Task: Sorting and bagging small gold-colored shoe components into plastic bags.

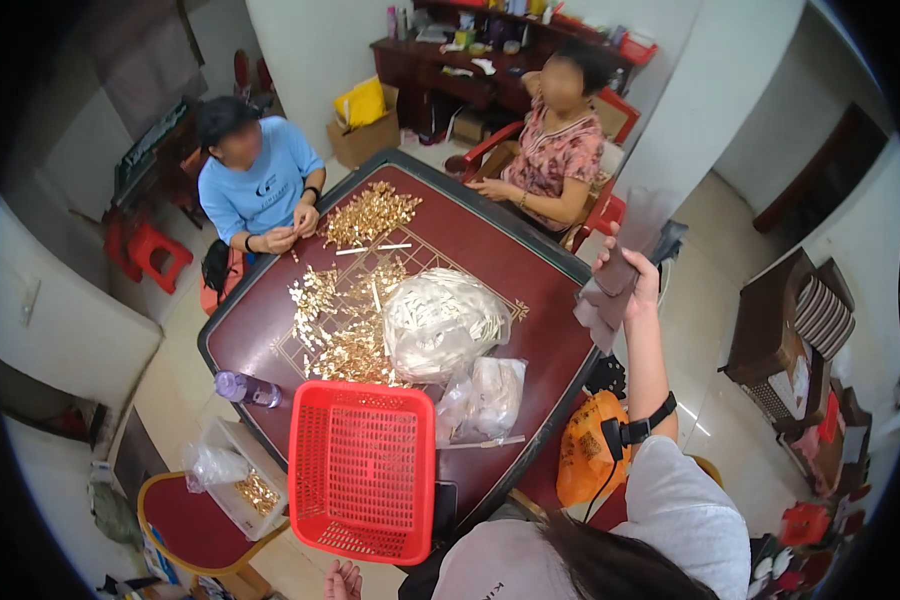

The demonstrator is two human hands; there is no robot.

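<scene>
Raised beyond the table's right edge, my right hand (642, 282) is closed round a thin brownish-grey cloth-like piece (615, 278); its exact kind is unclear. Loose flaps hang below the fingers, and a blurred, see-through part rises above them. At the lower edge, my left hand (342, 580) shows only its loosely curled, slightly parted fingers, with nothing visible in them. Just above it, a red plastic basket (300, 450) with a slotted bottom rests over the table's near edge. Nothing lies inside the basket.
Piles of small gold pieces (370, 215), a clear bag of pale strips (445, 325), a smaller plastic bag (495, 395) and a purple bottle (248, 389) are on the dark red table (530, 270). Two people sit across it. A white bin (235, 445) stands on a chair at left.
</scene>
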